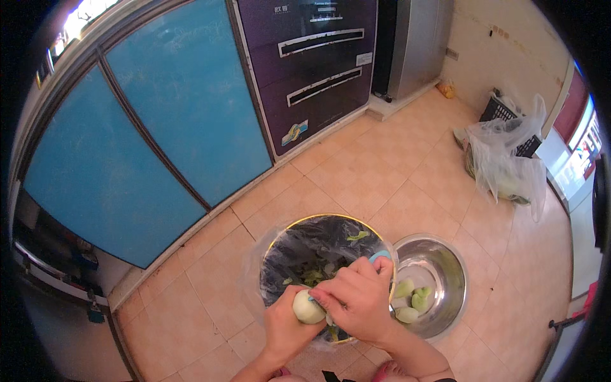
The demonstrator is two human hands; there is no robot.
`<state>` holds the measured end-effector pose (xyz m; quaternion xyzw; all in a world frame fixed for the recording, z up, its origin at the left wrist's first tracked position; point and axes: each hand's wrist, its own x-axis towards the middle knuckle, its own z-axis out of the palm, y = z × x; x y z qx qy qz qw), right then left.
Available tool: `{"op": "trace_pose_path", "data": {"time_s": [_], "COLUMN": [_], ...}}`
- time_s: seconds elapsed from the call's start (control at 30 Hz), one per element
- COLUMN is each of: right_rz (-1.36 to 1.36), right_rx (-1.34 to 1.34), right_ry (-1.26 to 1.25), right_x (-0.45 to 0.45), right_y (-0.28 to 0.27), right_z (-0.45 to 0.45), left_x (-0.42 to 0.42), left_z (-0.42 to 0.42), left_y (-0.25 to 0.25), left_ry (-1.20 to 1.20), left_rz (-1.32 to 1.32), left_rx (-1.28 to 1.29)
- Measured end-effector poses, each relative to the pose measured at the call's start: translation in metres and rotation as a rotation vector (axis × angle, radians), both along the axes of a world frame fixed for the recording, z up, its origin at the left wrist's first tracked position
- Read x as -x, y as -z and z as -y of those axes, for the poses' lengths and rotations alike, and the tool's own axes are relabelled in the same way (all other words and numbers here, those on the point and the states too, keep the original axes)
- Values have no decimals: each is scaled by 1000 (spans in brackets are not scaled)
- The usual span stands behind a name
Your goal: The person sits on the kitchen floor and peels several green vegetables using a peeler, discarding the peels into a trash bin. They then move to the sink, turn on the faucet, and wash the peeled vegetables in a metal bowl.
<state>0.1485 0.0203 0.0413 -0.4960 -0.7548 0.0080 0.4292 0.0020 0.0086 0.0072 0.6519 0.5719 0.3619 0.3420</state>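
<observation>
My left hand (286, 324) grips a pale, peeled-looking vegetable (308, 307), its rounded end facing up. In my right hand (358, 301) is a light-blue handled tool (380, 256), probably a peeler; its working end is mostly hidden by my fingers, close against the vegetable. Both hands are over a round bin (329, 216) with a yellow rim and a clear plastic liner. Green peelings (312, 277) lie inside it, and one strip (358, 236) clings to the liner near the far rim. Beside the bin, a stainless steel basin (456, 286) contains several pale-green vegetable pieces (420, 300).
Blue cabinet doors (181, 95) and a dark purple built-in appliance (320, 62) line the far left. On the tiled floor (372, 162) at right, a translucent plastic bag (506, 162) with vegetables leans by a black crate (499, 109). A small orange bag (446, 89) lies near the wall.
</observation>
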Motion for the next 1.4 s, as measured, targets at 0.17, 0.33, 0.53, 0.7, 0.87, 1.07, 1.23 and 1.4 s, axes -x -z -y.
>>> {"op": "trace_pose_path", "data": {"time_s": [0.17, 0.33, 0.53, 0.7, 0.87, 1.07, 1.23, 1.4], "right_rz": [232, -55, 166, -44, -191, -206, -206, -158], "right_rx": [0, 128, 162, 56, 116, 142, 147, 142], "right_ry": [122, 207, 108, 141, 27, 85, 38, -31], "right_x": [-4, -19, -38, -33, -26, -23, -17, -17], "right_y": [16, 29, 34, 23, 11, 9, 6, 5], "right_z": [-10, -15, -29, -19, -9, -5, -3, -7], "left_x": [1, 5, 14, 16, 16, 16, 19, 24], "left_z": [0, 2, -5, -7, -7, -8, -7, -3], "left_y": [-3, 0, 12, 13, 16, 10, 9, 3], "left_ry": [37, 159, 547, 324, 435, 476, 569, 551], "left_rz": [-75, 448, 1026, 896, 973, 1174, 1170, 815], "left_rx": [-27, 212, 718, 698, 572, 676, 727, 580]}}
